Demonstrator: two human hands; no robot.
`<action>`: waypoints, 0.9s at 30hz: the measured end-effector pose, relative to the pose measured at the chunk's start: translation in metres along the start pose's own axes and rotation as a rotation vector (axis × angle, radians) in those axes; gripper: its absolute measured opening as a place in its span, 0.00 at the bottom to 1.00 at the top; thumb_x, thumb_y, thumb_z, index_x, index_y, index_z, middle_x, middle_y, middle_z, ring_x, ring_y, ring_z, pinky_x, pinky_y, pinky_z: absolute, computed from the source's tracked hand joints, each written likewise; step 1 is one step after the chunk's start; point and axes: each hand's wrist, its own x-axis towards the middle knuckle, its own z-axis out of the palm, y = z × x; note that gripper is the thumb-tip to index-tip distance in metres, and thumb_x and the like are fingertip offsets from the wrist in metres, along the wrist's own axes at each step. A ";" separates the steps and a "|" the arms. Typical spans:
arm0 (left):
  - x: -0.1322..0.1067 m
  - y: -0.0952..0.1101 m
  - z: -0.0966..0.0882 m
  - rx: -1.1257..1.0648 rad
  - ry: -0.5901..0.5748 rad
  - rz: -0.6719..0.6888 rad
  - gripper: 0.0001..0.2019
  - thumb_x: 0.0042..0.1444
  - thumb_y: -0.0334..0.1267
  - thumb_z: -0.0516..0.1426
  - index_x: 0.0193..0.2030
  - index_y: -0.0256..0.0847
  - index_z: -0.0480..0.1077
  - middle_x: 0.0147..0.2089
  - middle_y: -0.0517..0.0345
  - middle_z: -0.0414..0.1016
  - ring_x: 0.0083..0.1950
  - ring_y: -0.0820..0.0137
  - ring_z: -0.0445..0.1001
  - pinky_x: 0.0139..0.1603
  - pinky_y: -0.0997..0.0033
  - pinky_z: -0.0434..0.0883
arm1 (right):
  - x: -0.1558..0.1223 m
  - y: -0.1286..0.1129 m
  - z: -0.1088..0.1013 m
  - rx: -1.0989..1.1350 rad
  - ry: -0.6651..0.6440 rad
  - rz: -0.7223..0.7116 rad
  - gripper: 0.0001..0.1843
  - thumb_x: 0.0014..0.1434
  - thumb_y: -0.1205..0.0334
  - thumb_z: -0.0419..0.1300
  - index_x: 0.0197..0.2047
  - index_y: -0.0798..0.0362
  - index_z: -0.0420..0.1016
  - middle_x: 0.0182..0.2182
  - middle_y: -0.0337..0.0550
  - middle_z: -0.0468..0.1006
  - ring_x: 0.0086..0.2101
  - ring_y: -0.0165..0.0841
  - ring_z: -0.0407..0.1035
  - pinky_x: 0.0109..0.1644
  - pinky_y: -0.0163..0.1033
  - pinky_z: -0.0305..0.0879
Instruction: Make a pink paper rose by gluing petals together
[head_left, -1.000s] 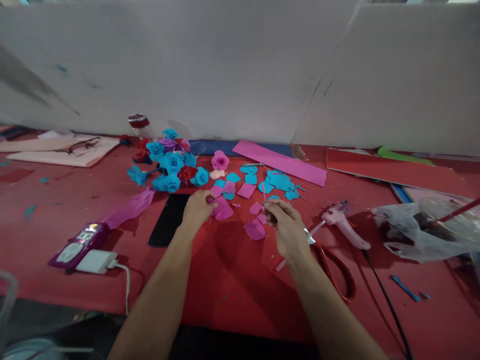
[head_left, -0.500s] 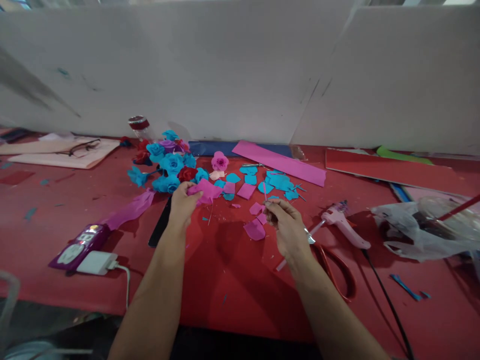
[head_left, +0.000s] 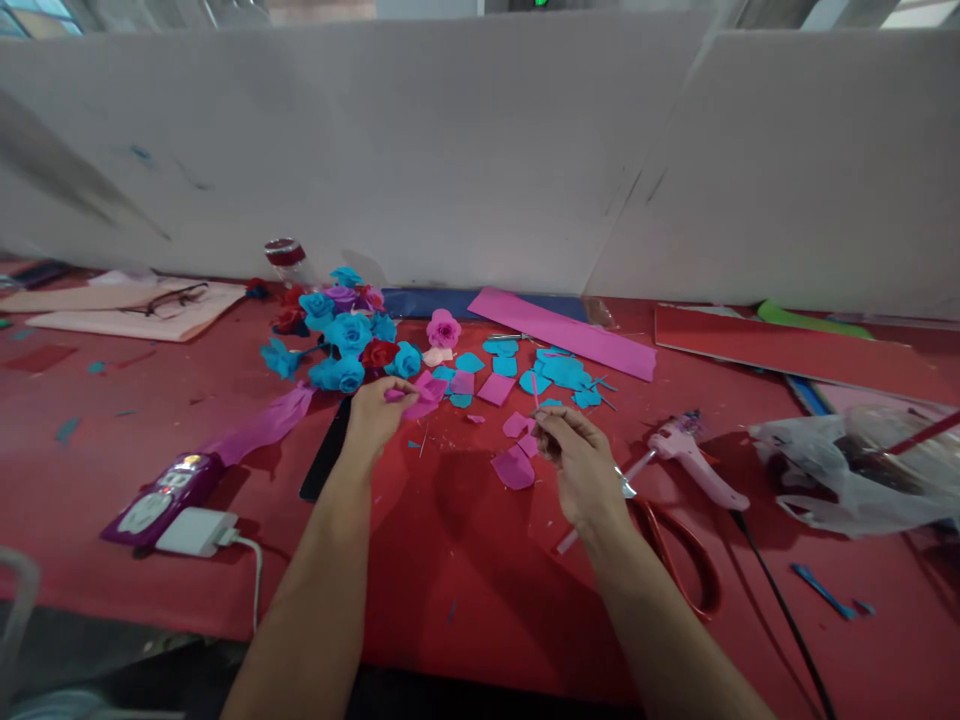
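My left hand (head_left: 379,412) is closed on a pink crepe paper piece (head_left: 427,393) that spreads out to the right of its fingertips. Between the pinched fingers of my right hand (head_left: 582,455) a thin pink stick (head_left: 535,388) points upward. Pink paper petals (head_left: 514,467) lie on the red table just left of the right hand. Beyond both hands are several blue paper petals (head_left: 564,370), a pink square of paper (head_left: 496,389) and a finished pink paper flower (head_left: 443,329). A bunch of blue, red and purple paper flowers (head_left: 349,334) sits behind my left hand.
Scissors (head_left: 694,570) with red handles lie partly under my right wrist. Farther right are a pink glue gun (head_left: 694,462) with its cord and a plastic bag (head_left: 810,480). A black phone (head_left: 324,455) and a purple power strip (head_left: 166,500) with a white charger (head_left: 196,530) lie left.
My left hand has turned slightly and the pink paper in it now shows smaller and more folded. The right hand keeps its pinch on the stick. The view has tilted up a little.
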 end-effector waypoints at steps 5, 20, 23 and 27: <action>0.006 0.006 -0.011 -0.488 0.182 0.009 0.15 0.45 0.42 0.60 0.42 0.42 0.71 0.37 0.58 0.75 0.35 0.71 0.73 0.37 0.72 0.69 | 0.001 0.000 0.000 -0.024 0.002 -0.019 0.04 0.47 0.63 0.63 0.26 0.54 0.74 0.21 0.36 0.69 0.22 0.24 0.58 0.26 0.32 0.52; 0.000 0.003 0.015 -0.101 0.121 0.178 0.13 0.52 0.40 0.55 0.40 0.40 0.77 0.40 0.54 0.79 0.42 0.66 0.75 0.45 0.69 0.69 | 0.004 0.001 0.000 -0.009 0.037 -0.017 0.03 0.45 0.63 0.64 0.25 0.53 0.74 0.20 0.35 0.71 0.22 0.23 0.59 0.26 0.32 0.52; 0.006 -0.004 0.003 -0.027 0.224 0.103 0.12 0.50 0.38 0.55 0.38 0.39 0.77 0.36 0.53 0.79 0.38 0.66 0.75 0.43 0.68 0.69 | 0.002 0.001 0.001 -0.005 0.026 -0.019 0.03 0.46 0.63 0.63 0.25 0.53 0.74 0.20 0.35 0.70 0.22 0.24 0.59 0.25 0.32 0.52; 0.005 -0.004 0.010 0.337 0.126 0.122 0.12 0.49 0.40 0.57 0.38 0.39 0.77 0.41 0.47 0.77 0.43 0.60 0.73 0.48 0.61 0.66 | 0.000 0.001 0.002 -0.003 0.019 -0.008 0.03 0.46 0.63 0.63 0.25 0.53 0.74 0.20 0.35 0.70 0.22 0.25 0.59 0.25 0.33 0.52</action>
